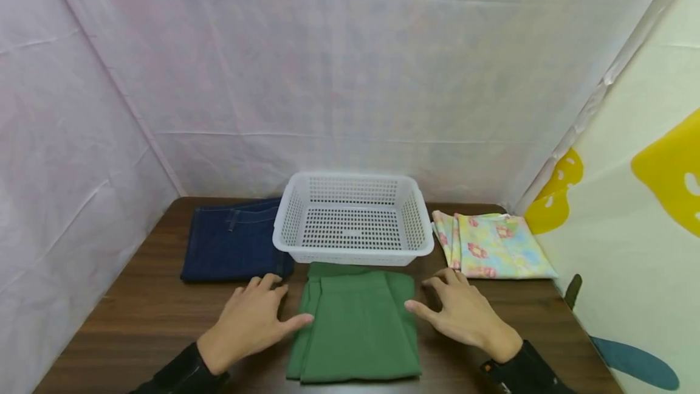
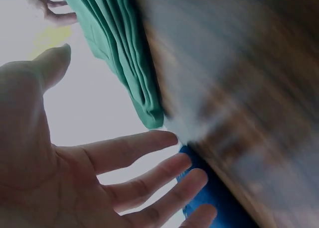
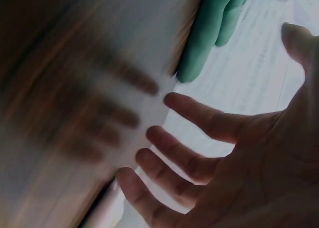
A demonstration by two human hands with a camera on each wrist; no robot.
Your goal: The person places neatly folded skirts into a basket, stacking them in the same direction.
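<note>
- Currently, the folded green cloth lies on the brown table, directly below the white basket at its twelve o'clock.
- The left hand hovers at the cloth's nine o'clock, the right hand at its three; both have fingers spread, pinching nothing.
- If only the upper layers were gripped, the uneven side folds would probably slip and open.
- The left fingertips, near the folded denim at ten o'clock, could nudge it if they swung outward; the right ones could likewise ruffle the floral cloth at two.
- Whether either thumb touches the green cloth, I cannot tell.
- Its underside is hidden, the basket's near-left corner covers some denim, the sleeves are cut off at the bottom, and the tabletop blurs in both wrist views.
</note>
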